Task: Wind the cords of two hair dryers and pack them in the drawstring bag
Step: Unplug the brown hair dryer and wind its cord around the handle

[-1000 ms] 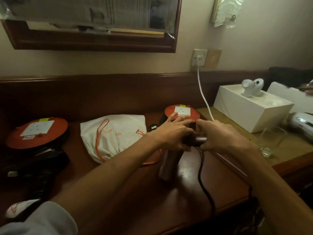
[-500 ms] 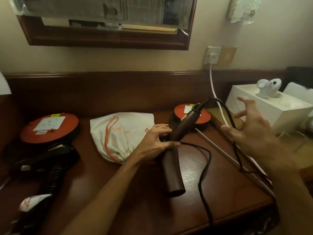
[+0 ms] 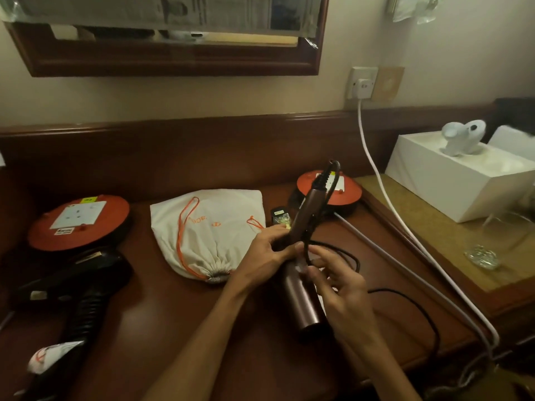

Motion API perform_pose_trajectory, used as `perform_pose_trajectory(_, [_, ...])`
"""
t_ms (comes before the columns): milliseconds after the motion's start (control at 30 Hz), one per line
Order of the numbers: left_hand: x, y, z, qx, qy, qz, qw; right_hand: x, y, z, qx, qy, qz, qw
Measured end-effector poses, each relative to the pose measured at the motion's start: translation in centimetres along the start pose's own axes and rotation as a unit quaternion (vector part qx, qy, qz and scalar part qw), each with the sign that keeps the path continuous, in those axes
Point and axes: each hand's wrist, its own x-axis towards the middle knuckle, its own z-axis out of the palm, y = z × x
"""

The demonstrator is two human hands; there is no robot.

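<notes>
A slim brown hair dryer [image 3: 304, 302] is held over the wooden desk, handle tilted up and away. My left hand [image 3: 265, 257] grips it at the bend. My right hand [image 3: 337, 280] pinches its black cord [image 3: 421, 311] against the body; one turn runs along the handle and the rest loops over the desk edge. A black hair dryer [image 3: 78, 282] lies at the left with a white pouch [image 3: 47, 360] near its handle. The white drawstring bag [image 3: 211, 230] with orange cord lies behind my left hand, its gathered mouth toward me.
Two orange cable reels sit on the desk, one at the left [image 3: 79, 222] and one behind the dryer [image 3: 346, 191]. A white cable [image 3: 385, 198] runs from the wall socket [image 3: 363, 82] along the right edge. A white box [image 3: 457, 180] and a glass ashtray [image 3: 482, 257] stand at right.
My right hand came back from an open reach at the right and now pinches the cord against the dryer. The dryer's handle is raised steeper, with cord laid along it.
</notes>
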Motion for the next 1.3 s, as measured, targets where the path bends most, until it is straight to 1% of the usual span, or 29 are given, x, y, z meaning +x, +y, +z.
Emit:
perform_pose_trajectory(100, [-0.2, -0.4, 0.7, 0.072, -0.002, 0.004, 0.997, 0.6, 1.1, 0.1, -0.054, 0.02, -0.034, 0.998])
perform_pose_trajectory(167, [-0.3, -0.1, 0.8, 0.075, -0.007, -0.002, 0.997, 1.0, 1.7, 0.1, -0.098, 0.038, -0.056, 0.993])
perform_pose_trajectory(300, [-0.2, -0.4, 1.3, 0.134, -0.002, 0.029, 0.99, 1.4, 2.5, 0.0, -0.102, 0.015, -0.091, 0.99])
perform_pose_trajectory(400, [-0.1, -0.4, 1.9, 0.107, 0.039, 0.039, 0.993, 1.2, 2.5, -0.2, -0.094, -0.003, -0.055, 0.994])
perform_pose_trajectory(467, [-0.2, -0.3, 2.0, 0.078, 0.043, 0.034, 0.995, 1.2, 2.8, -1.3, -0.1, -0.033, -0.018, 0.994])
perform_pose_trajectory(533, [-0.2, -0.5, 1.8, 0.059, 0.042, 0.023, 0.997, 1.3, 3.3, -3.1, -0.107, -0.097, 0.017, 0.989])
perform_pose_trajectory(600, [-0.4, -0.5, 1.6, 0.078, 0.041, 0.021, 0.996, 1.4, 3.7, -4.6, -0.12, -0.156, 0.043, 0.98])
perform_pose_trajectory(633, [-0.4, -0.5, 1.6, 0.095, 0.036, 0.025, 0.995, 1.5, 3.9, -5.1, -0.143, -0.164, 0.041, 0.975])
perform_pose_trajectory(700, [-0.6, -0.1, 1.6, 0.135, 0.019, 0.026, 0.99, 2.0, 3.9, -5.7, -0.239, -0.166, 0.03, 0.956])
perform_pose_trajectory(733, [-0.7, 0.1, 1.6, 0.155, 0.008, 0.024, 0.988, 2.4, 3.9, -6.0, -0.315, -0.17, 0.032, 0.933])
perform_pose_trajectory(800, [-0.7, 0.3, 1.3, 0.166, -0.011, 0.021, 0.986, 3.4, 4.2, -7.1, -0.45, -0.168, 0.064, 0.875])
perform_pose_trajectory(833, [-0.6, 0.3, 1.1, 0.158, -0.021, 0.017, 0.987, 4.1, 4.7, -8.1, -0.486, -0.156, 0.085, 0.856])
perform_pose_trajectory(867, [-0.5, 0.4, 0.7, 0.148, -0.033, 0.012, 0.988, 4.8, 5.0, -9.0, -0.491, -0.148, 0.109, 0.851])
perform_pose_trajectory(900, [-0.4, 0.4, 0.3, 0.144, -0.049, 0.007, 0.988, 5.5, 5.1, -9.9, -0.458, -0.152, 0.135, 0.865])
perform_pose_trajectory(967, [-0.2, 0.4, 0.0, 0.153, -0.079, 0.004, 0.985, 6.6, 5.2, -10.8, -0.321, -0.174, 0.162, 0.917])
perform_pose_trajectory(1000, [-0.1, 0.4, 0.1, 0.16, -0.09, 0.008, 0.983, 7.0, 4.9, -11.1, -0.257, -0.187, 0.166, 0.934])
perform_pose_trajectory(1033, [0.0, 0.4, 0.2, 0.163, -0.096, 0.014, 0.982, 7.4, 4.7, -11.5, -0.209, -0.204, 0.175, 0.94])
perform_pose_trajectory(1067, [0.0, 0.3, 0.2, 0.164, -0.096, 0.023, 0.982, 7.8, 4.4, -11.9, -0.176, -0.235, 0.186, 0.938])
perform_pose_trajectory(1100, [0.1, 0.2, 0.2, 0.163, -0.094, 0.03, 0.982, 8.1, 4.2, -12.4, -0.162, -0.275, 0.195, 0.927])
perform_pose_trajectory(1167, [0.0, 0.1, 0.0, 0.164, -0.1, 0.03, 0.981, 8.7, 4.1, -13.2, -0.18, -0.341, 0.201, 0.901])
perform_pose_trajectory(1200, [0.0, 0.2, -0.1, 0.168, -0.111, 0.029, 0.979, 9.1, 4.4, -13.4, -0.191, -0.345, 0.2, 0.897])
perform_pose_trajectory(1267, [0.1, 0.6, -0.1, 0.194, -0.134, 0.042, 0.971, 10.2, 4.7, -13.1, -0.198, -0.309, 0.193, 0.91])
perform_pose_trajectory(1300, [0.2, 0.9, 0.1, 0.217, -0.145, 0.052, 0.964, 10.8, 4.5, -12.7, -0.207, -0.305, 0.167, 0.914])
